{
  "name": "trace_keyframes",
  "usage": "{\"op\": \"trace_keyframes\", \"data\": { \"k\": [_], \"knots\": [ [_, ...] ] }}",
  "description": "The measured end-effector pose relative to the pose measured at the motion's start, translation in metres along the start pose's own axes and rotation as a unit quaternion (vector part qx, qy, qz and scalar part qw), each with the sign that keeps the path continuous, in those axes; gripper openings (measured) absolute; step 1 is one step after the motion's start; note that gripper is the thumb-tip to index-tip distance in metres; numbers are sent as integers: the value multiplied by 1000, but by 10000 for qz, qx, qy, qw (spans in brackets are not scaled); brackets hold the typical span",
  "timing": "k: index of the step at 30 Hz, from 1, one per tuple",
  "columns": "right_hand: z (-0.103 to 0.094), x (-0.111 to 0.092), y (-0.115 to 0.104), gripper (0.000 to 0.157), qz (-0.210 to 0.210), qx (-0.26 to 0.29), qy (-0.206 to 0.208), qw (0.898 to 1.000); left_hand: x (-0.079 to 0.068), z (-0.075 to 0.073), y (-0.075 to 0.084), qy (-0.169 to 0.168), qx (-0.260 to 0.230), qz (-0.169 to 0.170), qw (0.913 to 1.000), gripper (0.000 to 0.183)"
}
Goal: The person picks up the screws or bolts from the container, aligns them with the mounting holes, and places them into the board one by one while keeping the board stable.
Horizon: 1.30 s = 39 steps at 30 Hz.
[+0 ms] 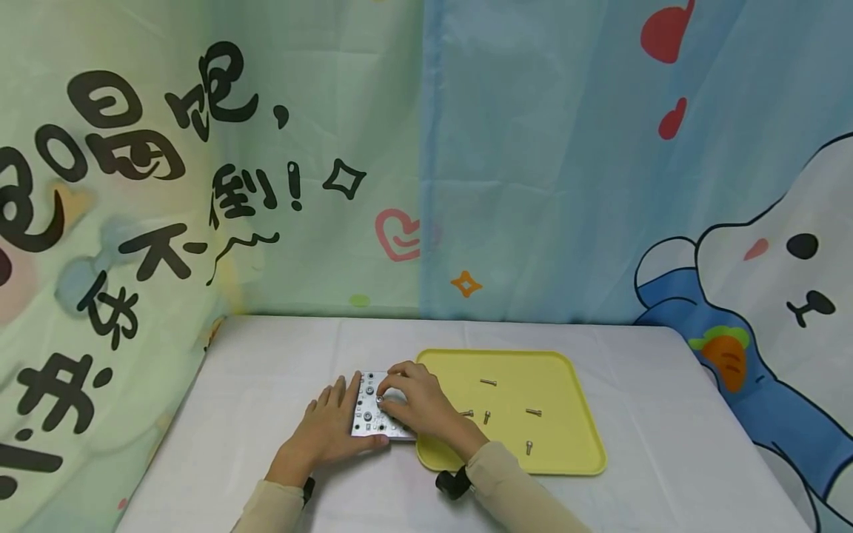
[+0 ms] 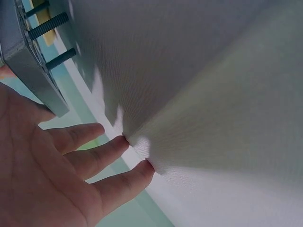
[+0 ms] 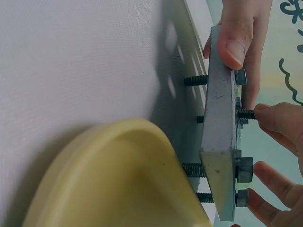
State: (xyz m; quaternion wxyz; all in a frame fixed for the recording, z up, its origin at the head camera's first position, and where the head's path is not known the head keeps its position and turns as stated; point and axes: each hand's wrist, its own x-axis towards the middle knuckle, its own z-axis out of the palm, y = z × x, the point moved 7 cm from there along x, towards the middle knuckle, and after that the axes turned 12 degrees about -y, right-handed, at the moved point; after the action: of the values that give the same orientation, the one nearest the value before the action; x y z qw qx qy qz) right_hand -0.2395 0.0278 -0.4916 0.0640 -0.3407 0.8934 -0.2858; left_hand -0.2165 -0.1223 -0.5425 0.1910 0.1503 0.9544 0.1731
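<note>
A silver metal plate (image 1: pixel 360 427) with holes is held just above the white tablecloth. My left hand (image 1: pixel 329 429) grips its left side, thumb along the near edge and index finger along the left edge. In the left wrist view, the other fingertips (image 2: pixel 147 168) of that hand rest on the cloth. Thumb and fingers of my right hand (image 1: pixel 426 403) pinch a screw (image 3: pixel 246 114), whose thread meets the plate's upper face; its head is hidden by the fingers. Several socket-head screws (image 3: pixel 244 169) stand in the plate, their threaded ends jutting out underneath.
To the right lies a yellow tray (image 1: pixel 573 451), its left edge next to the plate and under my right forearm. Several loose screws (image 1: pixel 489 383) are scattered in it. A printed curtain (image 1: pixel 533 185) hangs behind the table.
</note>
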Motion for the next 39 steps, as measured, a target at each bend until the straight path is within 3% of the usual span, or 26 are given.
{"op": "trace_keyframes", "data": {
  "k": [25,29,39],
  "knots": [
    [-8,-9,-1,10,220,-155,-160,9995,-2,-2,3,-11,-30,9,10000,124],
    [-21,-18,3,12,247,-150,31,9996,-2,-3,5,-37,-60,12,10000,123],
    [-58,-55,33,18,104,-313,968,9948,-4,-1,6,1,-64,-16,10000,124]
  ]
}}
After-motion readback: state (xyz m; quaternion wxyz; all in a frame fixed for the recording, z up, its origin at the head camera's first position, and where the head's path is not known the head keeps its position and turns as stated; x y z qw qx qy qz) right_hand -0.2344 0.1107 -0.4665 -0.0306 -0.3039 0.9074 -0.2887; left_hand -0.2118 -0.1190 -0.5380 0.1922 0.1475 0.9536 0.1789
